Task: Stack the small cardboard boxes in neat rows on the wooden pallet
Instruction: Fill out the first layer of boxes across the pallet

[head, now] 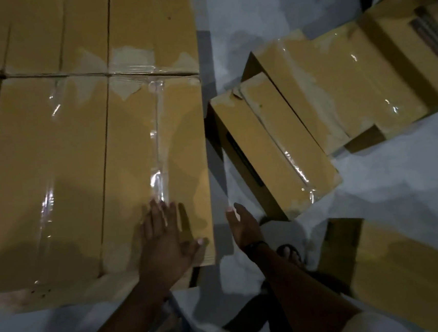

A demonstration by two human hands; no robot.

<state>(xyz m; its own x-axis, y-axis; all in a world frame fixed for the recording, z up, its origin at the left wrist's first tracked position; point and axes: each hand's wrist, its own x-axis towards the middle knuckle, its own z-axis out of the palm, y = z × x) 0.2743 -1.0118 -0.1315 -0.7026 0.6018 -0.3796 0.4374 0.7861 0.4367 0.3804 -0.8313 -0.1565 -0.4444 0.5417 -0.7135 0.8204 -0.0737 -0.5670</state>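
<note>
**Item: small cardboard boxes (51,155), rows stacked at L; loose ones on the floor (402,188) at R.**

I logged the L hand (166,240) flat, fingers straight, pressing the top of the stack's near-R box (141,152). The R hand (242,225) was relaxed, holding nothing, above the gap beside the nearest loose box (272,144). Pallet hidden under the stack. My judgement: cartons stiff, glossy tape (158,145) slick, weight prob. moderate. Best hold was palms on opposite ends or under bottom edges, off the tape.
</note>
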